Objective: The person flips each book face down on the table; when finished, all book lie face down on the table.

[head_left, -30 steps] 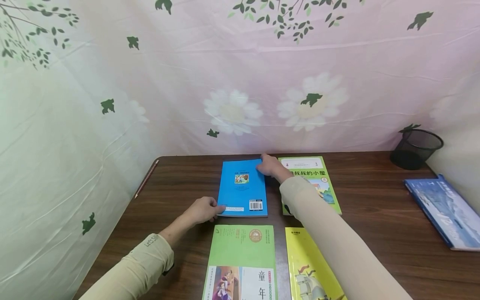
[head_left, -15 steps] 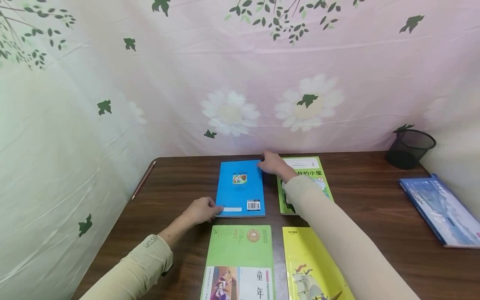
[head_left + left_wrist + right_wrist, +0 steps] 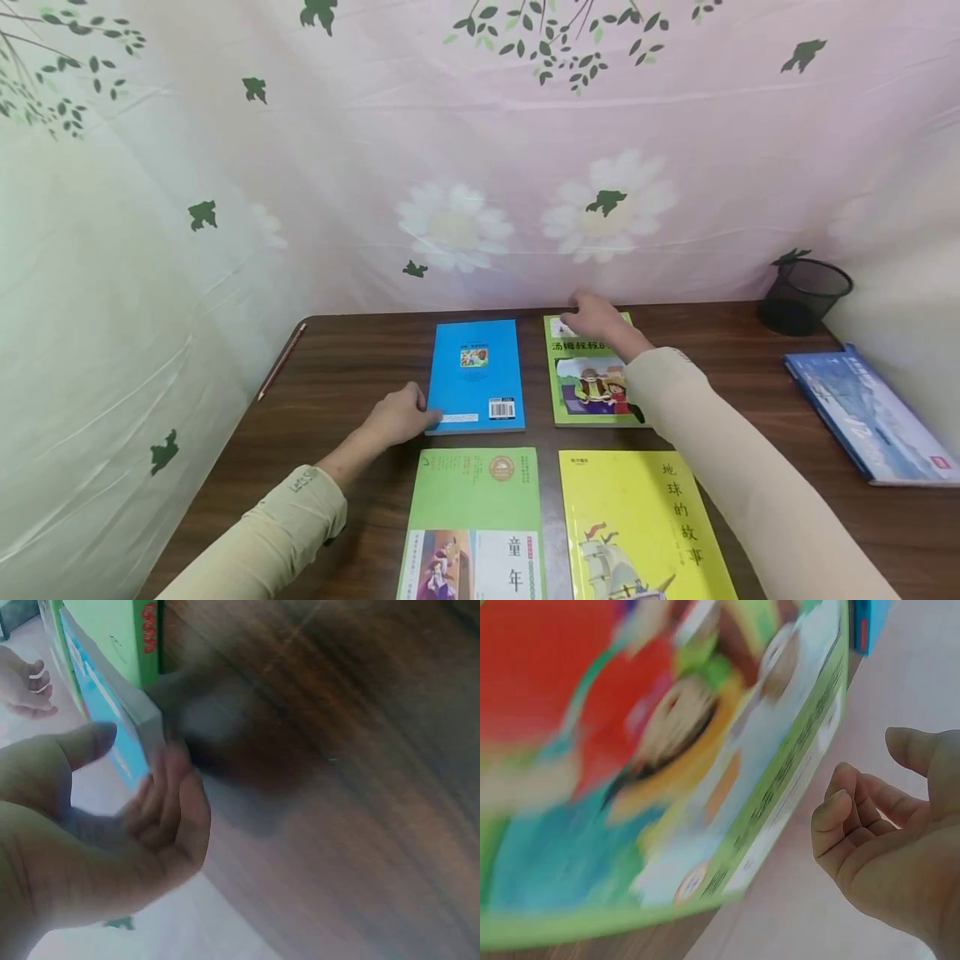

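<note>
While the left hand point(image 3: 397, 417) still rests its loosely curled fingers against the near left corner of the blue book point(image 3: 475, 375) on the worktop point(image 3: 720, 392), the right hand point(image 3: 596, 317) has left that book's far corner and now hovers, fingers seemingly half-curled and holding nothing, over the green book point(image 3: 588, 375) just beside it.

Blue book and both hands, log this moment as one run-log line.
left hand: touches blue book near corner | right hand: open, over green book far edge | both books flat on table
</note>
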A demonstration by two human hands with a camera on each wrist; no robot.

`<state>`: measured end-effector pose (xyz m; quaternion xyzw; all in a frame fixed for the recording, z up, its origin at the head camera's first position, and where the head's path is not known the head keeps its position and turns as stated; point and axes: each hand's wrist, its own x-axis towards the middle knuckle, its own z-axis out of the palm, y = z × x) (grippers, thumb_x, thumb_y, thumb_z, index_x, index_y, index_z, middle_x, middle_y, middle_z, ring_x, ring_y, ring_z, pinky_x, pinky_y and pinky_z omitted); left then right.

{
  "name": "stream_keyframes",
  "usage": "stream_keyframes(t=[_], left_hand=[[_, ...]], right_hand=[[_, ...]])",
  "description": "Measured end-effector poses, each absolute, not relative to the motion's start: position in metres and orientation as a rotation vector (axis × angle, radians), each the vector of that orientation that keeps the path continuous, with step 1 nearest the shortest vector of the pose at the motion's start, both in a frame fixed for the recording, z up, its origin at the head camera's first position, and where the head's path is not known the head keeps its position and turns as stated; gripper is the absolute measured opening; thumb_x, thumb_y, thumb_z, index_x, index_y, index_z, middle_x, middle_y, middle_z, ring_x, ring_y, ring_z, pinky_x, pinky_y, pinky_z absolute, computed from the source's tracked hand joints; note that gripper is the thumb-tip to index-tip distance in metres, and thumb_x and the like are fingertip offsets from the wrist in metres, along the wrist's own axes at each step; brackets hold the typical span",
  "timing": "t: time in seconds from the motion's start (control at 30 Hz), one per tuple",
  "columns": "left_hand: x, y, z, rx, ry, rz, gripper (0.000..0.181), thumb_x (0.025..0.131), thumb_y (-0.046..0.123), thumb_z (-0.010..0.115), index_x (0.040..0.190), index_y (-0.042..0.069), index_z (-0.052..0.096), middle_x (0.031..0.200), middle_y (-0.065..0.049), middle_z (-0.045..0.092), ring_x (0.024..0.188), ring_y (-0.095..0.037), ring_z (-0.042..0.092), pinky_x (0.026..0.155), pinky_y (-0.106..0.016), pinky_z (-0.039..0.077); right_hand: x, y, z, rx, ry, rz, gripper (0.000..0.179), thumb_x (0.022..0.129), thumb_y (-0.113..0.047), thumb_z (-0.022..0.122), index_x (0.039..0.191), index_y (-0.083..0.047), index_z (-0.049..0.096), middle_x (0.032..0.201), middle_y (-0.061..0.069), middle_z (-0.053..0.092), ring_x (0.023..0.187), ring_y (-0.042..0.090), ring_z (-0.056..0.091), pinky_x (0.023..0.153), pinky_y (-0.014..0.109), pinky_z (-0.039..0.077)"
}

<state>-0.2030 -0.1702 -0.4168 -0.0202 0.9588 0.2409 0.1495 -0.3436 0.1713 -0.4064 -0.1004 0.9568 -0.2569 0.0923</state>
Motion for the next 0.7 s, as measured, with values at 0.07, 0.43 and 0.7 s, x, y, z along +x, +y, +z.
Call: stream_keyframes(t=[0.07,0.43,0.7], left_hand=[[-0.204,-0.164,-0.414,-0.042,2.805,0.682,0.033,0.095,0.032,0.067,0.111,0.005,0.057,0.085,-0.007,0.062,0.071,-0.020,0.056,0.059,-0.029,0.043],[-0.205,-0.117,-0.391,0.196,2.645,1.113,0.024,0.100,0.027,0.059,0.116,0.009,0.062,0.097,-0.008,0.067,0.078,-0.021,0.063,0.064,-0.030,0.050],[-0.210,-0.082,-0.387,0.203,2.335,1.293,0.030,0.102,0.030,0.055,0.120,0.007,0.063,0.104,-0.010,0.071,0.090,-0.023,0.071,0.076,-0.037,0.060]], right_hand=[[-0.342,0.183,-0.406,-0.287,2.861,-0.737,0.056,0.102,-0.030,0.047,0.144,0.008,0.041,0.145,0.031,0.047,0.133,0.048,0.046,0.110,0.060,0.039],[-0.334,0.229,-0.404,-0.149,2.880,-0.687,0.053,0.103,-0.032,0.045,0.138,0.008,0.044,0.140,0.033,0.048,0.126,0.048,0.049,0.104,0.062,0.041],[-0.330,0.255,-0.413,-0.009,2.823,-0.741,0.066,0.104,-0.037,0.044,0.151,0.006,0.029,0.150,0.034,0.037,0.136,0.051,0.038,0.110,0.066,0.034]])
